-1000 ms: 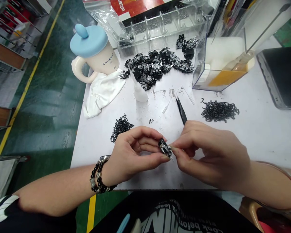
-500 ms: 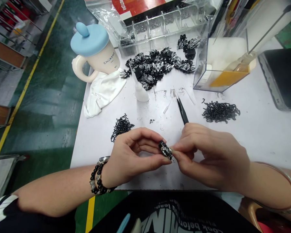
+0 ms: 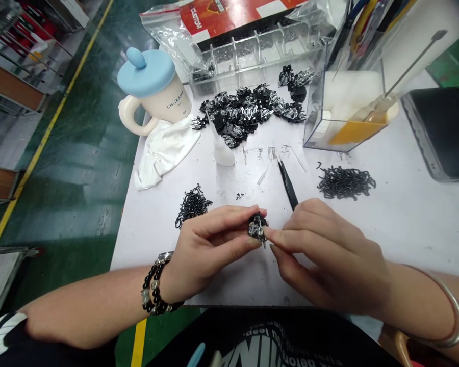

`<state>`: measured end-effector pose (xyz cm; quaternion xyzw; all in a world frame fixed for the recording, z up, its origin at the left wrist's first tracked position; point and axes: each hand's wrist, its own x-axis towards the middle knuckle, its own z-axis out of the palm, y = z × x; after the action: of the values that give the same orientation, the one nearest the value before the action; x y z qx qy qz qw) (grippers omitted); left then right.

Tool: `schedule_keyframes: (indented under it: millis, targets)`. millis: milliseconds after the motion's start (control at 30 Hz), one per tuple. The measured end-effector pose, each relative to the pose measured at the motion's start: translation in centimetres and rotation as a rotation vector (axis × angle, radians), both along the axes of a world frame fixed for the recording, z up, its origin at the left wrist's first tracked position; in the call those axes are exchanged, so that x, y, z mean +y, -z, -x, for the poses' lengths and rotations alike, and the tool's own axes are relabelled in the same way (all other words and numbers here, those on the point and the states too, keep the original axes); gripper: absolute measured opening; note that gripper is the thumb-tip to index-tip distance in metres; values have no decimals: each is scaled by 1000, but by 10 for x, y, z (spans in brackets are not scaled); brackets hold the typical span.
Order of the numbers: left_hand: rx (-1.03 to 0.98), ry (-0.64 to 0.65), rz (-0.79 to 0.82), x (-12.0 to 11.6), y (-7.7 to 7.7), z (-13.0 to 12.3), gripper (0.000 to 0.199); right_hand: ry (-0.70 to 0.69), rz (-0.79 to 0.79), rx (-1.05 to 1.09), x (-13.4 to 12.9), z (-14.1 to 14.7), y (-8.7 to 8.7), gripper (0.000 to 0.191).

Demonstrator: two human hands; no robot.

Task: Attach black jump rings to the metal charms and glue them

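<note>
Between the fingertips of my left hand [image 3: 210, 247] sits a small black-and-silver metal part [image 3: 257, 228]. My right hand [image 3: 325, 260] is close beside it, its fingertips touching the part's right side. Black pointed tweezers [image 3: 288, 186] stick out from behind my right hand, their tips pointing up the table and their lower end hidden by my fingers. The fingers cover much of the small part, so its full shape is hidden.
On the white table [image 3: 405, 229] lie a heap of similar parts [image 3: 245, 112] and two piles of black clips [image 3: 346, 182] [image 3: 193, 206]. Around them stand a compartment tray [image 3: 252, 53], a clear box [image 3: 344, 109], a blue-lidded mug [image 3: 153, 84] and a white bottle [image 3: 224, 153].
The small part has turned between my fingers, and its silver face now points more toward me. My hands sit slightly lower in the view, and the whole scene has shifted with the camera.
</note>
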<state>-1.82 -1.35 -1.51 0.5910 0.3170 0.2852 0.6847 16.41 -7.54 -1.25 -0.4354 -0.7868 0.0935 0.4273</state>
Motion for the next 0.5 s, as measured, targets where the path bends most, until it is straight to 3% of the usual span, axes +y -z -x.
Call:
schedule_keyframes:
  millis: [100, 200, 267, 433, 500]
  targets:
    - [66, -4, -157, 2, 0, 2, 35, 10, -69, -64, -1, 0, 1, 13]
    - [130, -18, -204, 3, -1, 1, 36, 30, -99, -103, -1, 1, 5, 16]
    - [137, -49, -137, 2, -3, -1, 34, 43, -111, -124, -1, 2, 7, 18]
    - [105, -166, 223, 0, -7, -6, 28, 87, -128, -148, 0, 6, 11, 18]
    - [127, -173, 247, 0, -8, -6, 26, 92, -123, -146, 1, 7, 11, 17]
